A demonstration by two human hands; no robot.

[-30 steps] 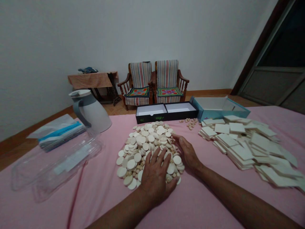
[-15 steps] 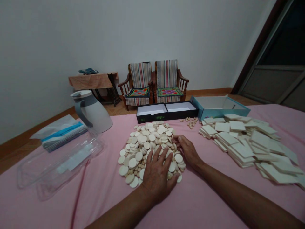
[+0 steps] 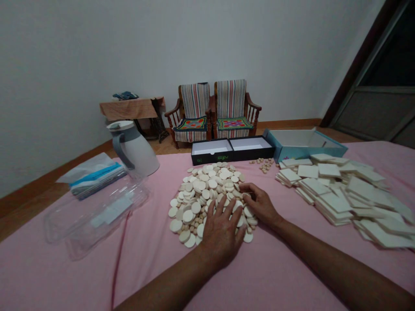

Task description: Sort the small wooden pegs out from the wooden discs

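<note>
Although the left hand [image 3: 222,233] and the right hand [image 3: 261,203] both touch the heap of cream discs [image 3: 201,194], neither grasps anything: the left lies splayed flat on top, the right loosely curled against the heap's right edge (small round pieces [image 3: 194,218] sit among the discs). Right of the grip lie stacked square tiles [image 3: 337,194]. Ahead stand a black divided tray [image 3: 231,149] and a teal box [image 3: 304,144]. Left of the grip lies a clear plastic case [image 3: 97,220].
</note>
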